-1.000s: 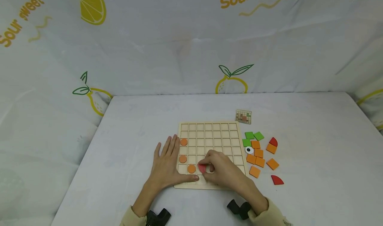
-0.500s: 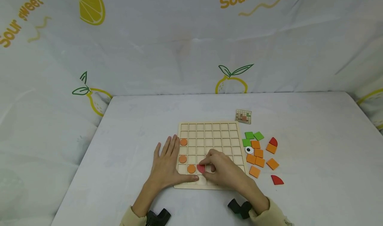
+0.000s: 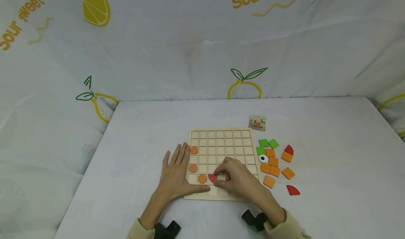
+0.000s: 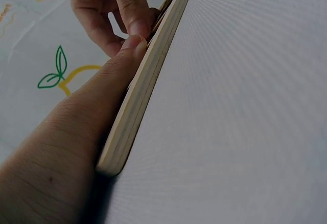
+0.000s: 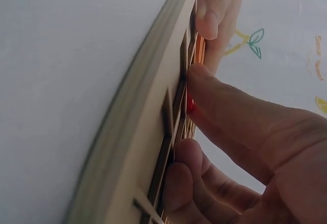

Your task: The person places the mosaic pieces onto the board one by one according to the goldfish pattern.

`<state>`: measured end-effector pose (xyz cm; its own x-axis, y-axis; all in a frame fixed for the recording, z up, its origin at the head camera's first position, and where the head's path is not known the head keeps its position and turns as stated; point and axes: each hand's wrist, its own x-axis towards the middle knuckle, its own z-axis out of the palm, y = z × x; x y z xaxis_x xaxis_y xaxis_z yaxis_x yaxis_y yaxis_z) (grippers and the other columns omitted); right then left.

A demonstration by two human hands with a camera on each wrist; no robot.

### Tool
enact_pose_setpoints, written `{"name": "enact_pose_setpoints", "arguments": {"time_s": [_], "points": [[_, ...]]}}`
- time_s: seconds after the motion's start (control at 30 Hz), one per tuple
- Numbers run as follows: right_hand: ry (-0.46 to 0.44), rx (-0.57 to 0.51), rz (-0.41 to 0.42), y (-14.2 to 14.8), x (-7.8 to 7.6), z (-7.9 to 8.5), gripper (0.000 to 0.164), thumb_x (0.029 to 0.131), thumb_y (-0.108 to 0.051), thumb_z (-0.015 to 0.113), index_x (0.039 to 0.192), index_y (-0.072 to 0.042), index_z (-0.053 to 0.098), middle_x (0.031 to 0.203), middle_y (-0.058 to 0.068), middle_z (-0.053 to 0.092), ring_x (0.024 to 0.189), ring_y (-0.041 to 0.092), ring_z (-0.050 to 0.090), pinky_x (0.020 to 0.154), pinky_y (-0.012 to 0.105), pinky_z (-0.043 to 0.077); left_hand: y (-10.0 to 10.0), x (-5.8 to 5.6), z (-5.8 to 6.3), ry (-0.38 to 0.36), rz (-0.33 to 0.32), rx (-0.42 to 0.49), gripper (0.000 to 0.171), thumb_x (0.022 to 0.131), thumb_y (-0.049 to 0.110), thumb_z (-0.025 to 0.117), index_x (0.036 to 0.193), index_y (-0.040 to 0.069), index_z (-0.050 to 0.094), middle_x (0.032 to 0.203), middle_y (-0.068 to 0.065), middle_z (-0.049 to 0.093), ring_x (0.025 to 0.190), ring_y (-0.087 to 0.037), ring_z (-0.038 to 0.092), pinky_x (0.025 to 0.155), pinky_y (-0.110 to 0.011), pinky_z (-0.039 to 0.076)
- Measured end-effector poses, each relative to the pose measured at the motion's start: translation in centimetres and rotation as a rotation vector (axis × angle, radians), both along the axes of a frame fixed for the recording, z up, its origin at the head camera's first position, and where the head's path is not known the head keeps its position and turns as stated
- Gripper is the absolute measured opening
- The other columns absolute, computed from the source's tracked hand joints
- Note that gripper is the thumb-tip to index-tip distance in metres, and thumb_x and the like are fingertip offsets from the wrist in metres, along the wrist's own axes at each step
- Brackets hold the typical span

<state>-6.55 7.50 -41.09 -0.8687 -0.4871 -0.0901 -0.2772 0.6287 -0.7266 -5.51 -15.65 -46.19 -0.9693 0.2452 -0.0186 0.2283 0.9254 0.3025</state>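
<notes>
A pale wooden grid board [image 3: 220,142] lies on the table. My left hand [image 3: 175,179] spreads along its left side, fingers straight at the edge and thumb across the front left corner. Three orange discs sit in cells: one disc [image 3: 194,150] higher up, another disc [image 3: 193,168] below it, and a third disc [image 3: 202,178] to the right. Beside that third one, a red quarter-circle piece [image 3: 212,178] lies in a cell. My right hand [image 3: 235,177] has thumb and index fingertips at its right side, a sliver of red [image 5: 190,103] showing between them in the right wrist view.
Right of the board lie several orange squares [image 3: 269,181], green squares [image 3: 264,143], a white eye disc [image 3: 263,158] and two more red quarter-circles, one red quarter-circle [image 3: 293,190] nearer the front. A small pattern card [image 3: 257,123] lies behind the board's far right corner.
The red quarter-circle piece has shifted slightly left into line with its cell. My right hand's fingertips have then slid a little right along it. The left hand stays in place.
</notes>
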Motion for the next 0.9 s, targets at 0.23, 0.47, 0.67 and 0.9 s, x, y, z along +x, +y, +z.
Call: {"name": "enact_pose_setpoints", "arguments": {"time_s": [0.23,0.47,0.67,0.9], "points": [[-0.029,0.013,-0.051,0.0,0.0,0.0,0.018,0.077,-0.010,0.089,0.093,-0.007,0.082,0.081,-0.002,0.062,0.063,0.008,0.048,0.053,0.020,0.042,0.1,0.0,-0.1,0.030,-0.004,0.003,0.144,0.060,0.090,0.067,0.165,0.007,0.013,0.174,-0.008,0.009,0.163,-0.027,0.008,0.127,-0.062,0.007],[-0.022,0.040,-0.074,0.4,-0.1,0.4,0.023,0.077,-0.017,0.090,0.097,-0.007,0.082,0.078,-0.004,0.061,0.064,0.009,0.047,0.054,0.020,0.041,0.1,0.0,-0.1,0.027,-0.002,0.000,0.145,0.060,0.090,0.067,0.165,0.006,0.012,0.174,-0.008,0.010,0.163,-0.027,0.008,0.127,-0.061,0.007],[0.022,0.040,-0.102,1.6,-0.6,1.2,0.027,0.080,-0.016,0.087,0.104,-0.007,0.080,0.084,-0.001,0.065,0.062,0.008,0.049,0.055,0.020,0.042,0.0,0.1,0.0,0.029,-0.004,0.002,0.145,0.060,0.091,0.067,0.164,0.006,0.013,0.174,-0.010,0.010,0.163,-0.029,0.010,0.127,-0.062,0.007],[0.060,0.023,-0.139,3.8,-1.2,2.0,0.026,0.083,-0.017,0.084,0.106,-0.005,0.079,0.091,0.006,0.069,0.068,0.008,0.053,0.059,0.020,0.046,0.1,0.0,0.1,0.026,-0.003,0.008,0.144,0.060,0.089,0.068,0.165,0.006,0.012,0.174,-0.009,0.009,0.163,-0.029,0.009,0.127,-0.062,0.007]]}}
